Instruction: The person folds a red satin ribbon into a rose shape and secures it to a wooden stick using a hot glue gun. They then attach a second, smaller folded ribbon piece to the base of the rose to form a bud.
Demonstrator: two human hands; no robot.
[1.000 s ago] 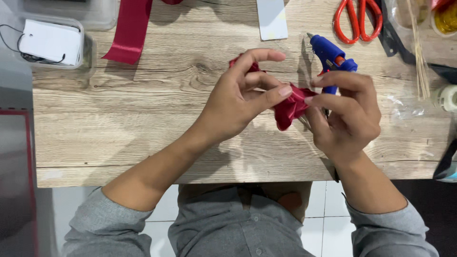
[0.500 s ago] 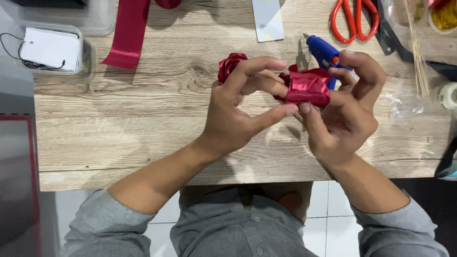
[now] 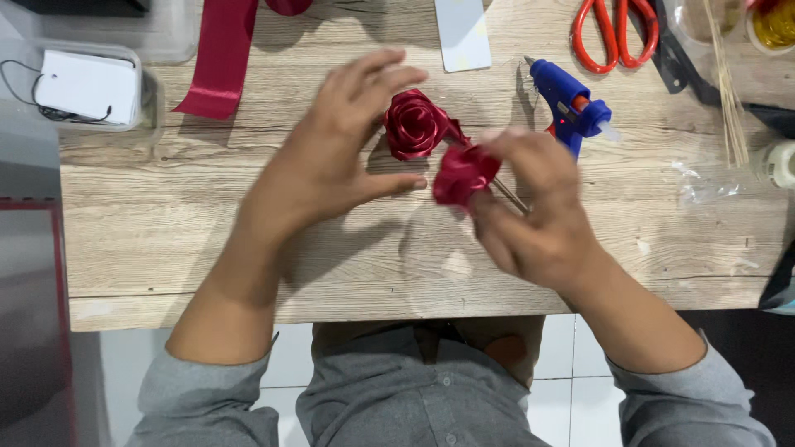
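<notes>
Red satin is what we see at the centre: our right hand [image 3: 530, 211] pinches a small folded ribbon bud [image 3: 464, 174] on a thin stick [image 3: 512, 197], fingers clenched around it just above the worktop [image 3: 248, 248]. The stick's long axis runs on a slant, from the bud at upper left down towards the lower right, where it disappears under our fingers. Just beside the bud, up and to the left, we see a finished ribbon rose [image 3: 416, 124], its spiral face turned up towards the camera. Whether it touches the bud we cannot tell. Our left hand [image 3: 331, 165] is released, fingers spread, thumb stretched towards the bud and fingertips arched over the rose, grasping nothing. Behind the right hand lies a blue glue gun [image 3: 567, 99] with its nozzle pointing right. Further back rest red-handled scissors [image 3: 613, 29], and at upper left a strip of red ribbon [image 3: 219, 58].
</notes>
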